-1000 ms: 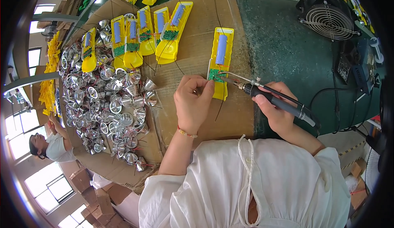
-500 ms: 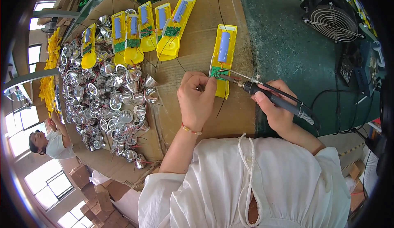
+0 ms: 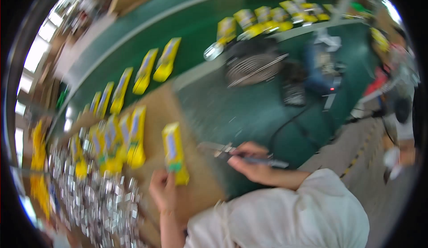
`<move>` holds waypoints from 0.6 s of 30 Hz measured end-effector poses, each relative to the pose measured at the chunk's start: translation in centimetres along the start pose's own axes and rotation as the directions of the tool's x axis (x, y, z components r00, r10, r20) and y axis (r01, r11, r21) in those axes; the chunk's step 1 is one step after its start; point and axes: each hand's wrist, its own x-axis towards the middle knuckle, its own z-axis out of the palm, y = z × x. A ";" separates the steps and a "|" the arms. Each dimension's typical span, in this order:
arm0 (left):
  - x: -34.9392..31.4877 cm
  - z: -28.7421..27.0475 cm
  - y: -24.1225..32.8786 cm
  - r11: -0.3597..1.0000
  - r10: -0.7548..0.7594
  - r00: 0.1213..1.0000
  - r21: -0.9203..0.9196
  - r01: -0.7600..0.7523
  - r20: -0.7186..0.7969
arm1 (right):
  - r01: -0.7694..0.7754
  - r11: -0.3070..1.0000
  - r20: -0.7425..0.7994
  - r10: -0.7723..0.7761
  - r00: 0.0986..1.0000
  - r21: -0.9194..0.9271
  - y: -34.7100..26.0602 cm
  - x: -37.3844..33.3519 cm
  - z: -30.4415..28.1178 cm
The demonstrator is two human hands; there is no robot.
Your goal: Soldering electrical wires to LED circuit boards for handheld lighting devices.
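Observation:
The view is smeared by motion. On brown cardboard lies a yellow plastic casing (image 3: 180, 176) with a blue-violet cylindrical battery (image 3: 170, 143) and a green circuit board (image 3: 175, 165). My left hand (image 3: 162, 189) is at the casing's lower left edge, fingers curled together beside the board; whatever they pinch is too blurred to make out. Further right, over the green tabletop, my right hand (image 3: 254, 164) grips a soldering iron (image 3: 263, 161). Its tip end points left toward the casing, with a gap between them.
Left of the casing, several similar yellow casings (image 3: 136, 136) stand beside a heap of silvery reflector cups (image 3: 96, 203). More casings (image 3: 167, 59) line the far green surface. A black fan (image 3: 253, 65) with a wire guard and a blue device (image 3: 321, 69) sit beyond my right hand; a dark cable (image 3: 290, 125) trails nearby.
The view has swung right, showing more of the bench. My right hand has drawn the soldering iron back from the circuit board. My left hand stays beside the casing.

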 end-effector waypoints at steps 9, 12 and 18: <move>3.8 -0.2 1.0 0.968 0.145 0.972 0.179 -0.178 0.185 | 0.068 0.997 -0.097 -0.064 0.993 0.042 0.8 1.3 -5.2; 8.4 2.4 7.6 0.921 0.161 0.954 0.310 -0.237 0.253 | 0.022 0.999 -0.143 -0.027 0.989 -0.039 0.4 1.7 -5.2; 22.2 12.3 12.4 0.797 0.396 0.893 0.404 -0.450 0.213 | -0.101 0.994 -0.069 0.104 0.992 0.052 0.7 1.5 -4.1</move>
